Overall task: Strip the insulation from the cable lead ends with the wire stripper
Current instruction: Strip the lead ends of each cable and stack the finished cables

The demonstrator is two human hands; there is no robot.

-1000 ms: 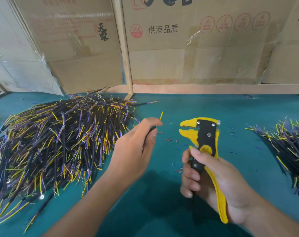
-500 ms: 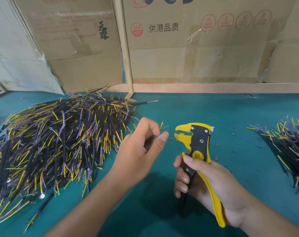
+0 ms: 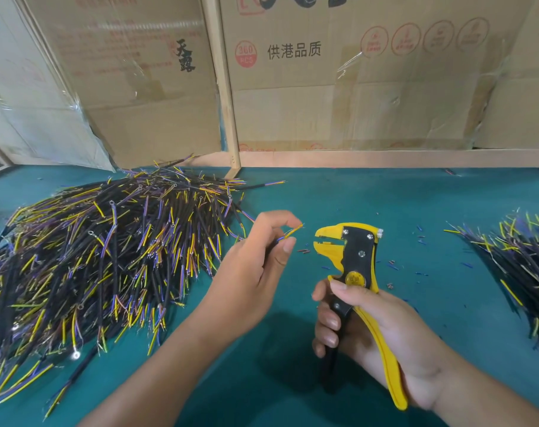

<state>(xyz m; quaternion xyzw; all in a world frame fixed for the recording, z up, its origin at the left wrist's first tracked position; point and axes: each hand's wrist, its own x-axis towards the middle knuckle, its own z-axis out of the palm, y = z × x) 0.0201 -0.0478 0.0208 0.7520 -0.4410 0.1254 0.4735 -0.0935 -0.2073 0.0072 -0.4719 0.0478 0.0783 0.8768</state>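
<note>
My left hand [image 3: 252,266] pinches one cable between thumb and fingers. Its thin yellow and blue lead ends [image 3: 292,232] stick out to the right, and the rest of the cable is hidden behind the hand. My right hand [image 3: 373,331] grips the handles of a yellow and black wire stripper [image 3: 354,257]. The stripper stands upright with its jaws pointing left, a short gap away from the lead ends. The jaws hold nothing.
A big heap of black cables with yellow and purple leads [image 3: 92,260] covers the left of the green table [image 3: 385,198]. A smaller heap [image 3: 524,266] lies at the right edge. Small insulation scraps [image 3: 394,266] dot the mat. Cardboard boxes [image 3: 354,87] stand along the back.
The stripper has come down and to the left, closer to the lead ends. My left hand has shifted its fingers on the cable, and the leads now point at the jaws.
</note>
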